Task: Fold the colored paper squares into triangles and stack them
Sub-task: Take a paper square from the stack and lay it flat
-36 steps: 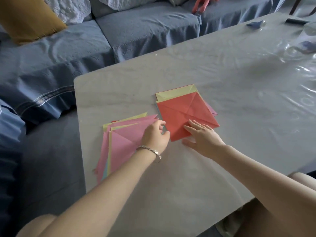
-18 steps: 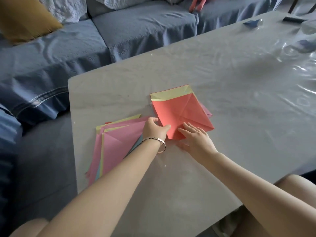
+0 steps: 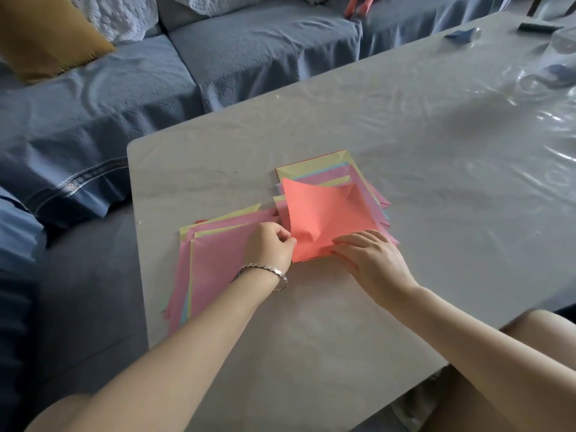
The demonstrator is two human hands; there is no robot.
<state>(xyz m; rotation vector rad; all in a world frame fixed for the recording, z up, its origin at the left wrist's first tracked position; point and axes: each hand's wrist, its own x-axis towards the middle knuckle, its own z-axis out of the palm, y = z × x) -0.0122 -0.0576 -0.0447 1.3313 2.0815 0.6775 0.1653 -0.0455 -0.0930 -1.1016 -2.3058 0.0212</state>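
Observation:
A red paper square (image 3: 324,216) lies on top of a pile of yellow, pink and blue squares (image 3: 314,169) near the middle of the table. Its left edge curls up off the pile. My left hand (image 3: 271,244), with a bracelet on the wrist, pinches that raised edge at the near left corner. My right hand (image 3: 364,254) lies with its fingers spread flat on the sheet's near right part. To the left sits a fanned stack of folded pink and yellow triangles (image 3: 215,260); my left wrist partly covers it.
The grey table (image 3: 405,135) has a shiny plastic cover, its left edge close to the triangle stack. A blue sofa (image 3: 249,48) with a mustard cushion (image 3: 40,35) runs along the far side. Small dark objects (image 3: 461,34) lie at the table's far right corner.
The red sheet lay flat before; now its left edge is lifted and curled by my left hand. My right hand has stayed pressing on its near part.

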